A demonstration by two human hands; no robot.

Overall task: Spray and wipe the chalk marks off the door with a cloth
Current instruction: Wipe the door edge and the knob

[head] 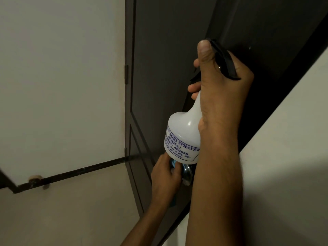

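Sprayer [184, 137] is held raised by the right hand [221, 89], grip closed round neck w/ fingers on trigger, nozzle toward the dark door [168, 50] at 12 o'clock. Left hand [166, 174], at 6 o'clock, is closed on the blue cloth [173, 164] against the knob [187, 174]. No chalk marks can be made out. Door should be steadied, short bursts aimed squarely, then wiped before runs form.

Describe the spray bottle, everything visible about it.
The spray bottle is white, translucent-looking plastic with a rounded shoulder, a tapering neck and a black trigger head. Blue print on its label includes "AGRI SPRAYER" and "(INDIA)". The right hand holds it by the neck, raised, thumb up beside the head, fingers wrapped round the far side, nozzle toward the dark door. Its base hangs just above the left hand. Liquid level cannot be seen.
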